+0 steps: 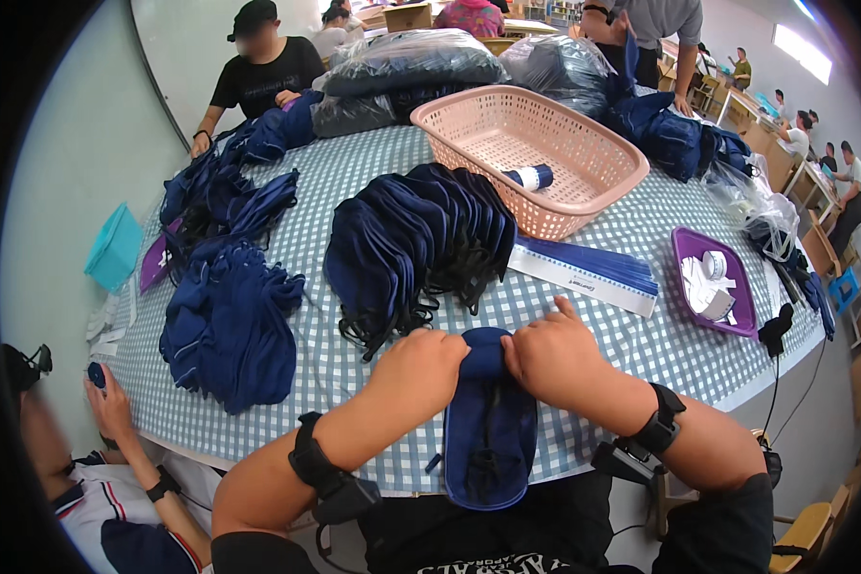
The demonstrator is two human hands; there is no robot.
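A navy fabric pouch [490,459] with black drawstring cord lies lengthwise at the table's near edge, its near end slightly over it. My left hand [421,365] and my right hand [560,356] are closed on either side of its far end, which is folded or rolled over between them. The right thumb or a finger points up. Just beyond my hands, several similar navy pouches [407,230] stand overlapped in an arc, black cords toward me. A small dark blue piece [433,464] lies left of the held pouch.
A pink perforated basket [593,206] holds a navy roll with a white band [531,178]. Blue-and-white printed strips [593,282] and a purple basket [744,320] of white labels lie right. Navy cloth [230,335] is heaped left. A co-worker's hand [113,402] is at left.
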